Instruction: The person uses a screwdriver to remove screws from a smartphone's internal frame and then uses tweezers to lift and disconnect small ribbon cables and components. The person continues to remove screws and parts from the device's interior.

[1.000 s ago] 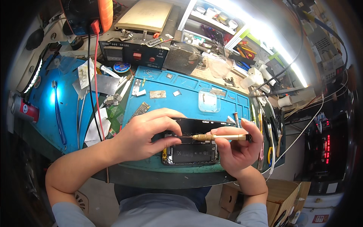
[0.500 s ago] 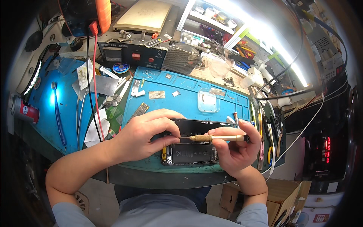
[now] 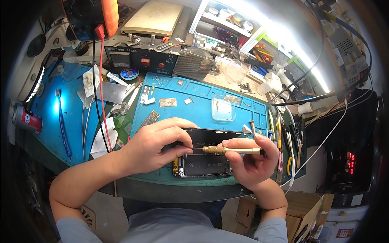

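My right hand (image 3: 256, 162) holds a precision screwdriver (image 3: 233, 150) with a gold-coloured handle, lying nearly level and pointing left. Its thin shaft runs to the fingertips of my left hand (image 3: 156, 143), where thumb and forefinger pinch together. Whatever small thing is between those fingertips is hidden. Below both hands lies an opened smartphone (image 3: 204, 166), its black battery facing up and a yellow flex part at its left end. Behind it is the dark screen half (image 3: 204, 136), partly covered by my hands.
A blue repair mat (image 3: 182, 113) carries a clear plastic box (image 3: 223, 108), a small circuit board (image 3: 150, 118) and metal pieces. A black bench unit (image 3: 142, 58) stands behind. Tweezers and pliers (image 3: 289, 166) lie at the right. Red and black test leads (image 3: 102, 89) hang at the left.
The screwdriver and my right hand have shifted very slightly, with the handle's rear end a little lower. My left hand keeps its place, and the phone has not moved.
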`<state>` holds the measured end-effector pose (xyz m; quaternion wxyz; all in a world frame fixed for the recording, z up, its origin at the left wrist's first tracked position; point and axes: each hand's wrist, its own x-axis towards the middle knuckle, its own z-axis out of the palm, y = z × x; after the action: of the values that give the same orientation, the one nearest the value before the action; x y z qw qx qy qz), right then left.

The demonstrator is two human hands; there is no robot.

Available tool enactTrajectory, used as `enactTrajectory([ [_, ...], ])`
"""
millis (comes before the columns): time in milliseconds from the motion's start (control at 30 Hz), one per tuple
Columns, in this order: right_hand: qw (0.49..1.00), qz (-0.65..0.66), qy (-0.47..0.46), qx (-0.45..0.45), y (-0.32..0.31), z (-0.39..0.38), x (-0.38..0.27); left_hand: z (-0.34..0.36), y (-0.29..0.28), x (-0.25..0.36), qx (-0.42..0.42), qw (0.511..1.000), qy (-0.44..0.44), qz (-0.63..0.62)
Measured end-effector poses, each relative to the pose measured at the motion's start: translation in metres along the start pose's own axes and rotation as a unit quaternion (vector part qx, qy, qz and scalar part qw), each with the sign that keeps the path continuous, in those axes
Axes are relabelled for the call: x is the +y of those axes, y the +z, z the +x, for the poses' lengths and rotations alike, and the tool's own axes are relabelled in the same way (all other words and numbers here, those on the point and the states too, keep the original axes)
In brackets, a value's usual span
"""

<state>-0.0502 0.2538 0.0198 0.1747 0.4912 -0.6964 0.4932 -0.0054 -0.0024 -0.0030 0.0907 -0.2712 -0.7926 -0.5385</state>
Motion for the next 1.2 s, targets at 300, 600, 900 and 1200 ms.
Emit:
enactTrajectory([
  [300, 0.997, 0.021, -0.070, -0.029, -0.001, 0.003, 0.007, 0.000, 0.000, 0.000, -0.003, 1.000, -0.003, -0.008],
  [600, 0.996, 0.027, -0.077, -0.035, -0.001, 0.004, 0.007, 0.000, 0.000, -0.001, -0.001, 1.000, 0.004, 0.003],
  [900, 0.997, -0.003, -0.039, -0.064, -0.016, 0.000, 0.002, 0.001, -0.001, 0.004, 0.002, 1.000, 0.001, 0.010],
  [1200, 0.999, -0.021, -0.004, -0.038, -0.021, -0.021, 0.016, 0.001, 0.002, 0.000, 0.015, 0.999, -0.027, 0.021],
])
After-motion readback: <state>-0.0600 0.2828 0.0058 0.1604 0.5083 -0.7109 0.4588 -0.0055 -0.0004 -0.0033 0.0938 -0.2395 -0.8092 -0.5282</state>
